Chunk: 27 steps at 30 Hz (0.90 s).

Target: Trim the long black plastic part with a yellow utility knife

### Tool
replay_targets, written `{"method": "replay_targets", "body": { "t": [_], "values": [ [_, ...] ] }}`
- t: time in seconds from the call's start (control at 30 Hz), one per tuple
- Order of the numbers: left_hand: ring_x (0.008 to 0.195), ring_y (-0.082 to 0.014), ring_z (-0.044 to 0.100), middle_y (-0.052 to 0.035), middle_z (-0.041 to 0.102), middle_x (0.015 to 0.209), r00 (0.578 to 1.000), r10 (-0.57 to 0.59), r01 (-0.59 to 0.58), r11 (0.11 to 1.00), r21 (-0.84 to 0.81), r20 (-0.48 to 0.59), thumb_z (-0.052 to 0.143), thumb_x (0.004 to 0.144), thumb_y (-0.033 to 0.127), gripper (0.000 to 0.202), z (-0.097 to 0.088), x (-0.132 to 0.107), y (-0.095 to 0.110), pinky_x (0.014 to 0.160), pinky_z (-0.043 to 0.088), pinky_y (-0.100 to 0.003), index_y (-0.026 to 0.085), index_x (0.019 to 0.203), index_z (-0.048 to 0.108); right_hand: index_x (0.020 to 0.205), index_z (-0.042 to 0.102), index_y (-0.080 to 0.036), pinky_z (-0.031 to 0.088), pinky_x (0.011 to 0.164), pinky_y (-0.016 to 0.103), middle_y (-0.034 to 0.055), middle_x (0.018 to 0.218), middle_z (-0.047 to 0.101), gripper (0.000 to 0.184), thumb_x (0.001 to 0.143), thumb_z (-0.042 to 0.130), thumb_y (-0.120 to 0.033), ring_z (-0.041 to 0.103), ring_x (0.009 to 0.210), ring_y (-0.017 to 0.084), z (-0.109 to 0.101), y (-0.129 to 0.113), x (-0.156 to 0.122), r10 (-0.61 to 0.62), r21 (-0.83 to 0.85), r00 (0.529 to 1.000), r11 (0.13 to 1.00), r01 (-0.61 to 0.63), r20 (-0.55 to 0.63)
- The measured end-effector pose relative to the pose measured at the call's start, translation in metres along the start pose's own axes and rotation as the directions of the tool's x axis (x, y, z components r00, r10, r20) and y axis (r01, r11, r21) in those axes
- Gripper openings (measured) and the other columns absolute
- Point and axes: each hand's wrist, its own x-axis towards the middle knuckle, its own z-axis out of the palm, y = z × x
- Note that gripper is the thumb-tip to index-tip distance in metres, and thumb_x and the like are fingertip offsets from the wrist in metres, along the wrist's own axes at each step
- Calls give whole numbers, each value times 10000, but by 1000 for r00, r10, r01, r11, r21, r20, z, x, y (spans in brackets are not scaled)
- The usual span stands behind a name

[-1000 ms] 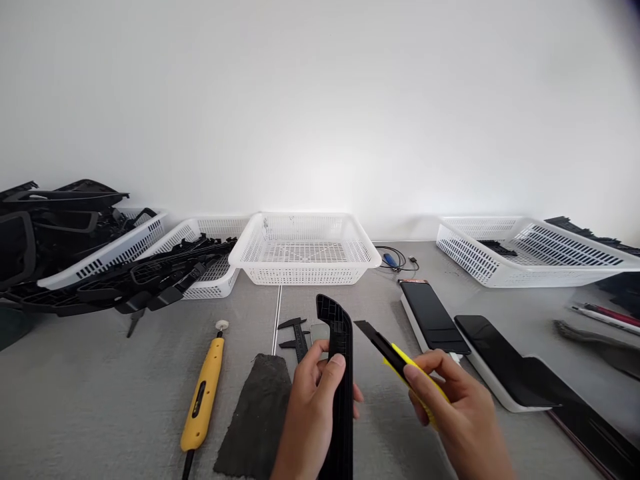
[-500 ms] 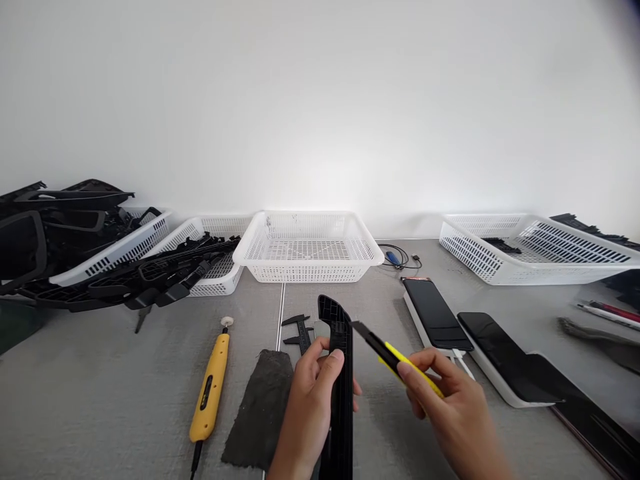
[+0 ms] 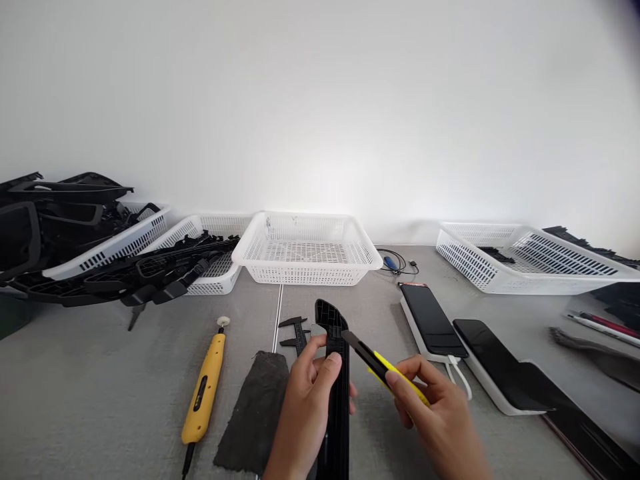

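My left hand (image 3: 313, 393) is wrapped round a long black plastic trim piece (image 3: 340, 407), thumb on its ribbed inner side. The curved end of the piece points away from me. A yellow and black utility knife (image 3: 383, 367) is gripped in my right hand (image 3: 433, 407), its blade out and at the piece's right edge, just beyond my left thumb. Whether the blade touches the plastic I cannot tell. Behind my left hand lies a black caliper (image 3: 299, 333), partly hidden. A dark grey abrasive-looking sheet (image 3: 255, 413) is on the table left of that hand.
A yellow corded rotary tool (image 3: 204, 393) lies at left. White baskets stand along the wall: a middle one (image 3: 307, 273), a right one (image 3: 500, 283), and left ones heaped with black plastic parts (image 3: 75, 227). Phones (image 3: 433, 320) on white blocks, a cable (image 3: 400, 263) and pens (image 3: 607, 323) are at right.
My right hand has brought the knife left and slightly down, so its blade is now at the trim piece's edge. My left hand keeps its hold. The view has shifted slightly.
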Motion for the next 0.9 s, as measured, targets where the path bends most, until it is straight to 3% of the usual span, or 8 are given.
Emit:
{"method": "replay_targets", "body": {
  "t": [0.07, 0.23, 0.4, 0.53, 0.63, 0.77, 0.9],
  "values": [
    [517, -160, 626, -1, 697, 634, 1000, 0, 0, 1000, -4, -12, 700, 854, 643, 583, 0, 0, -2, 525, 466, -232, 185, 1208, 630, 763, 612, -219, 349, 501, 224, -55, 532, 462, 509, 863, 663, -715, 437, 508, 116, -4, 1, 1, 4, -19, 1000, 1000, -4, -6],
    [524, -164, 646, -10, 712, 660, 999, 23, -24, 999, -24, -28, 708, 855, 627, 535, 0, 2, -6, 533, 474, -234, 185, 1144, 625, 731, 591, -222, 369, 498, 229, -50, 530, 469, 520, 857, 664, -722, 456, 508, 124, -13, 4, 5, 6, -37, 994, 999, -2, 111],
    [533, -155, 657, -2, 704, 670, 999, 43, -43, 999, -29, -7, 706, 860, 616, 472, -1, 3, -6, 535, 472, -223, 192, 1051, 625, 788, 627, -223, 384, 501, 227, -44, 553, 491, 485, 873, 661, -699, 474, 514, 126, -13, -1, 0, -36, -61, 999, 998, 34, -23],
    [570, -160, 671, -11, 709, 698, 999, 31, -30, 999, -25, 39, 709, 879, 544, 395, 2, -3, 2, 570, 488, -233, 182, 1025, 648, 750, 634, -219, 391, 507, 222, -35, 580, 510, 438, 878, 687, -635, 473, 529, 119, -8, -7, -5, -126, -81, 992, 989, 127, 15],
    [601, -170, 679, -13, 710, 707, 999, 29, -28, 999, -32, 34, 702, 892, 518, 358, 4, -6, 6, 609, 509, -248, 188, 1016, 644, 755, 649, -217, 380, 485, 220, -30, 573, 519, 425, 879, 692, -621, 463, 520, 119, -6, -8, -5, -122, -86, 992, 989, 118, -42],
    [547, -144, 626, 3, 685, 670, 998, 21, -19, 999, -33, 51, 698, 883, 611, 438, 1, -4, 4, 539, 474, -219, 194, 988, 612, 752, 653, -217, 385, 494, 224, -25, 575, 533, 435, 881, 679, -632, 475, 524, 124, -8, -3, -2, -132, -114, 991, 985, 131, 4],
    [521, -142, 600, 6, 682, 632, 999, 21, -21, 1000, -5, 27, 673, 882, 673, 531, -1, -4, 3, 503, 455, -206, 195, 1103, 611, 760, 648, -220, 355, 492, 220, -33, 570, 517, 443, 889, 662, -644, 454, 526, 121, -9, -1, 0, -97, -139, 995, 985, 98, 10]
  ]
}}
